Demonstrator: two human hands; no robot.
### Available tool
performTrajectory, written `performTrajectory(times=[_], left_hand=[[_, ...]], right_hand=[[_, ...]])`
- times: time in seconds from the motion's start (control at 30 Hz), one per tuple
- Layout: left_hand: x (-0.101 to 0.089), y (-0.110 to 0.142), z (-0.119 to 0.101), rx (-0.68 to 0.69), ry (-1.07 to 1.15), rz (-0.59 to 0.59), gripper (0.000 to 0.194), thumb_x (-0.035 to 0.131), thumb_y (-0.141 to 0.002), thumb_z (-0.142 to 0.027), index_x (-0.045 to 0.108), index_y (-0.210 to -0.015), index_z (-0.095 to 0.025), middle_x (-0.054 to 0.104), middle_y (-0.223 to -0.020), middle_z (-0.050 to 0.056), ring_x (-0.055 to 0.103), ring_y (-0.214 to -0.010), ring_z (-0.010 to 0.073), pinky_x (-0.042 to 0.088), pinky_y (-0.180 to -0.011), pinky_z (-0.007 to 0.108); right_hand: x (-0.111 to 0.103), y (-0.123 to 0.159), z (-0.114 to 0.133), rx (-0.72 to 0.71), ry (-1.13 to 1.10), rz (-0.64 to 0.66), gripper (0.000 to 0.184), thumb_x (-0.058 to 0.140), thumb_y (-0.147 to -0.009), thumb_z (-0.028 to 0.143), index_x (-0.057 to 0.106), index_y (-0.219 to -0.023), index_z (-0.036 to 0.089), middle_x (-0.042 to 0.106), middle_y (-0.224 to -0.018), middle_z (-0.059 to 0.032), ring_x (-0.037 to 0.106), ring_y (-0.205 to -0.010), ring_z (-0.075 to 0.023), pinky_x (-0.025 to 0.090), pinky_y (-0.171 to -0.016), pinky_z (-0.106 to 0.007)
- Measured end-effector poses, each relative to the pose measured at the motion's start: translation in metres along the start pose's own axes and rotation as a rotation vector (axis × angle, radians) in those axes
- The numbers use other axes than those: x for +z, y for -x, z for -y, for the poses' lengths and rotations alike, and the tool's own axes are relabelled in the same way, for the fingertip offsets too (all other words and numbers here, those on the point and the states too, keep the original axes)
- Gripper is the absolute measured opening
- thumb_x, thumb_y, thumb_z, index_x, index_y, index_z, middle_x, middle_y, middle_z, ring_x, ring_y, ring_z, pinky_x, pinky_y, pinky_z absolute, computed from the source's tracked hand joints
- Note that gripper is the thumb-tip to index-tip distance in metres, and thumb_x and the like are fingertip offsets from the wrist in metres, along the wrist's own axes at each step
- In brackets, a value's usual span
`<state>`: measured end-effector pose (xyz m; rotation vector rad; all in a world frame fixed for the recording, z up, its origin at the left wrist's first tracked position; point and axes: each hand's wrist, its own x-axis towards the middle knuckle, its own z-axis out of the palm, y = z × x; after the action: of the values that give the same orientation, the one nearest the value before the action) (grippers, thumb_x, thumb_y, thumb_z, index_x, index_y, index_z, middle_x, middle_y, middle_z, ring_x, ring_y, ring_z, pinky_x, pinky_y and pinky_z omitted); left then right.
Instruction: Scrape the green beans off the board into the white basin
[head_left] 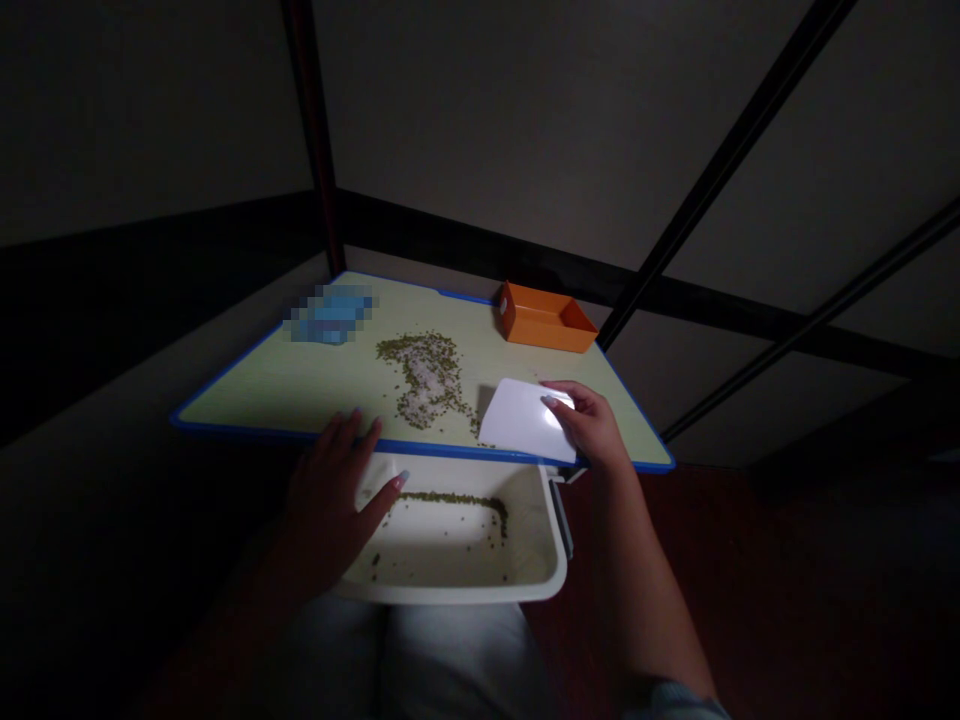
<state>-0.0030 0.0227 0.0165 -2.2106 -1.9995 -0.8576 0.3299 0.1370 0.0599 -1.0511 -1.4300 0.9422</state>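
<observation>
My right hand [589,425] pinches a white flat scraper-like sheet [517,418] by its right end, low over the table's near right part. Left of the sheet, a loose spread of small green grains mixed with whitish ones [429,378] lies on the tabletop. My left hand [345,480] has its fingers spread, fingertips at the table's near edge and thumb over the bin. Below that edge sits a white plastic bin [517,590] in front of my lap. Green grains [450,498] line its far inner side, with a few scattered on its floor.
The pale yellow-green table [255,390] has a blue rim. An orange open box [547,335] stands at its back right. A blue item [334,315], blurred out, lies at the back left. Walls with dark strips rise behind the table.
</observation>
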Motion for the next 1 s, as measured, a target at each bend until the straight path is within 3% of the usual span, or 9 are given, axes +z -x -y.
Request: performTrajectory(times=[0.57,1.0], left_hand=[[-0.0009,0.0004,-0.0012,-0.006,0.017,-0.003,0.068,0.039,-0.089,-0.059,0.044,-0.143,-0.019,0.042,-0.157,0.018,0.031,-0.15,0.0345,0.034,-0.117,0.058],[-0.002,-0.0009,-0.0018,-0.017,0.002,0.007,0.068,0.039,-0.089,-0.058,0.044,-0.143,-0.018,0.041,-0.158,0.017,0.03,-0.15,0.0345,0.033,-0.118,0.057]], right_hand=[[0.0021,-0.0008,0.0025,-0.045,0.039,-0.004,0.034,0.08,-0.07,0.044,0.076,-0.096,0.023,0.076,-0.11,-0.0081,0.066,-0.099,-0.0236,0.051,-0.086,-0.037],[0.0023,0.0001,0.0058,0.006,0.0,0.058,0.035,0.083,-0.066,0.043,0.075,-0.094,0.023,0.076,-0.102,-0.0058,0.065,-0.085,-0.0194,0.049,-0.072,-0.031]])
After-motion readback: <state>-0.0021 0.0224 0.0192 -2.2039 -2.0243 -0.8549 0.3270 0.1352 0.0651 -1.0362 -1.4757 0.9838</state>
